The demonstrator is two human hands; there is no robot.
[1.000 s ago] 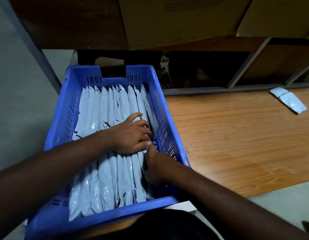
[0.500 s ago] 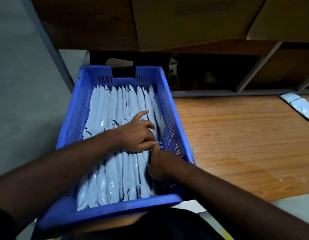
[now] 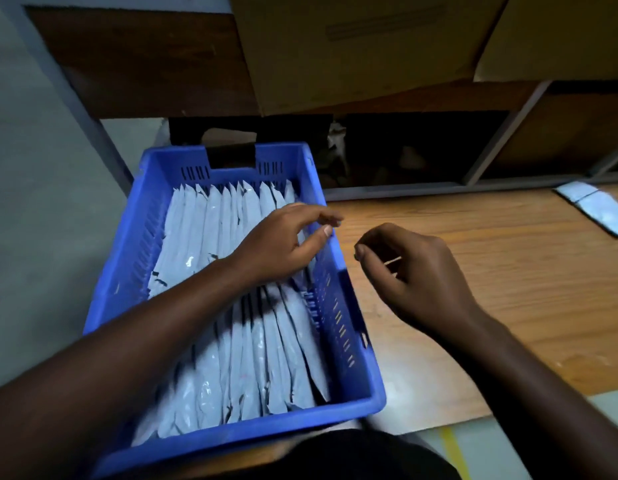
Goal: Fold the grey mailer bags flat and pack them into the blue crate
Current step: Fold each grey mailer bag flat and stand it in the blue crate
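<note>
The blue crate [image 3: 352, 344] sits at the left end of the wooden table, filled with several folded grey mailer bags [image 3: 210, 251] standing on edge in rows. My left hand [image 3: 283, 242] hovers over the crate's right side, fingers loosely curled and apart, its thumb near the right rim, holding nothing. My right hand [image 3: 414, 275] is outside the crate, above the table just right of the rim, fingers half curled with nothing in them. Two more grey mailer bags [image 3: 594, 206] lie flat at the far right of the table.
The wooden table [image 3: 491, 271] stretches right of the crate. Behind it are a dark shelf opening [image 3: 404, 150] and large cardboard boxes [image 3: 352, 46] above. A grey metal post [image 3: 75, 98] and grey floor lie to the left.
Both hands have lifted off the packed bags. My right hand has left the crate and moved right over the table. My left hand has risen toward the right rim.
</note>
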